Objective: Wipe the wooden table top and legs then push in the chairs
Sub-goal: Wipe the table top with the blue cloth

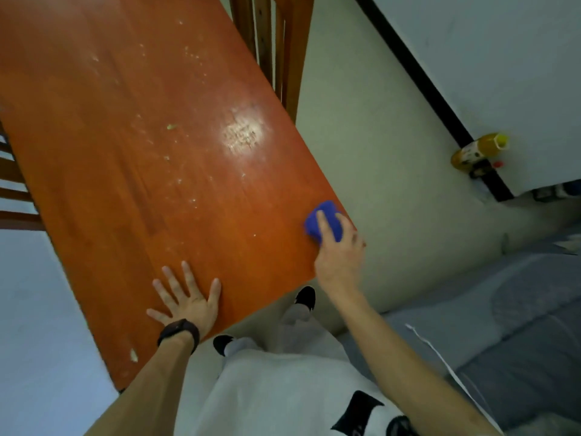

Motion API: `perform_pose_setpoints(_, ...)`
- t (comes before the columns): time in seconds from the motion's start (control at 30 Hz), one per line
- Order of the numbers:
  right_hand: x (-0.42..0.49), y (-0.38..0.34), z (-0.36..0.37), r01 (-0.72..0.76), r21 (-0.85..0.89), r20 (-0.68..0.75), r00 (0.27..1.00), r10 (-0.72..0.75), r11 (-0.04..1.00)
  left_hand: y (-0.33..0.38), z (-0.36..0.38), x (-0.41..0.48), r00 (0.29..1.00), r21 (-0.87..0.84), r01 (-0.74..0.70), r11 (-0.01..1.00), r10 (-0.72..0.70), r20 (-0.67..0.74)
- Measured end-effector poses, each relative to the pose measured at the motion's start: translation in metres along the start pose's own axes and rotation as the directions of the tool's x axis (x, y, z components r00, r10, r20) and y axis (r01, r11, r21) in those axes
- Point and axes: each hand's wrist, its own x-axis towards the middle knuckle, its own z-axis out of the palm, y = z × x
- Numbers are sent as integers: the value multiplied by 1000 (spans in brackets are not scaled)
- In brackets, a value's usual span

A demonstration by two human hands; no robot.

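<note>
Table top (151, 146), hard and slick, lies crumb-speckled before me, my left hand (185, 298) spread flat near its edge, my right hand (341, 259) gripping a soft blue cloth (328, 220) at the corner

Both forearms are bare, with no sleeves reaching into view. The left hand (188, 300) has a dark watch (178, 332) with a broad black band strapped around its wrist; the right hand (341, 259) wears nothing at the wrist, and no rings can be made out on either hand. The torso is covered by a light grey-white shirt (267, 398) carrying a black printed patch (358, 410) near its lower right. Light grey trousers (295, 319) run down to black shoes (306, 297).
</note>
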Motion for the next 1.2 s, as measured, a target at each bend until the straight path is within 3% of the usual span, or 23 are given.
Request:
perform_pose_setpoints(0.03,-16,-20,10,171,-10,48,984,-170,985,0,-1,-1,1000,2,5,1000,-5,3)
perform_pose_setpoints(0.1,-39,-36,21,470,-12,165,872,-462,883,-1,-1,0,1000,5,8,1000,-8,-7)
perform_pose_setpoints(0.13,-35,-26,23,555,-17,194,818,-542,832,-1,0,1,1000,6,8,1000,-8,-13)
perform_pose_setpoints(0.17,-22,-9,21,567,-38,191,812,-551,823,0,0,2,1000,8,6,1000,-5,-16)
perform_pose_setpoints(0.2,-5,10,16,489,-72,186,863,-470,869,2,1,4,1000,8,2,1000,-2,-19)
perform_pose_setpoints(0.27,37,46,-4,140,-98,164,979,-123,985,5,4,5,1000,-6,-1,1000,1,-28)
perform_pose_setpoints(0.33,67,64,-24,-118,-66,136,983,126,991,7,6,7,999,-15,-7,1000,6,-32)
perform_pose_setpoints(0.4,69,44,-30,-101,-24,68,992,102,995,3,6,9,999,-29,-32,999,31,-42)
perform_pose_setpoints(0.5,28,-23,-14,187,70,77,978,-193,980,-18,5,4,969,-77,-128,989,109,-220)
perform_pose_setpoints(0.6,-30,-95,20,451,174,203,853,-480,875,-57,0,6,905,-158,-95,983,19,-426)
perform_pose_setpoints(0.7,-76,-155,52,648,242,265,672,-691,722,-102,4,24,904,-184,-14,983,-66,-423)
perform_pose_setpoints(0.83,-101,-204,82,797,209,357,477,-803,566,-135,23,40,868,-87,-86,993,32,-495)
perform_pose_setpoints(0.9,-85,-189,84,858,153,327,425,-844,491,-136,24,44,849,-109,-100,989,28,-527)
perform_pose_setpoints(0.93,-70,-174,82,866,96,316,441,-840,491,-135,24,45,847,-134,-105,985,18,-532)
perform_pose_setpoints(0.97,-50,-157,75,834,35,314,514,-798,551,-132,24,44,846,-150,-104,983,8,-532)
perform_pose_setpoints(1.0,-28,-139,65,743,-34,311,644,-699,669,-129,26,42,844,-152,-103,983,5,-536)
perform_pose_setpoints(1.07,12,-116,38,412,-137,233,898,-375,901,-124,29,40,838,-157,-104,982,2,-546)
perform_pose_setpoints(1.13,26,-118,22,102,-125,177,981,-79,987,-123,29,40,839,-177,-112,978,-2,-544)
perform_pose_setpoints(1.17,20,-130,22,60,-92,150,988,-45,994,-125,28,40,839,-179,-117,977,1,-545)
perform_pose_setpoints(1.2,8,-147,25,123,-54,120,986,-116,991,-128,28,41,838,-177,-118,977,3,-545)
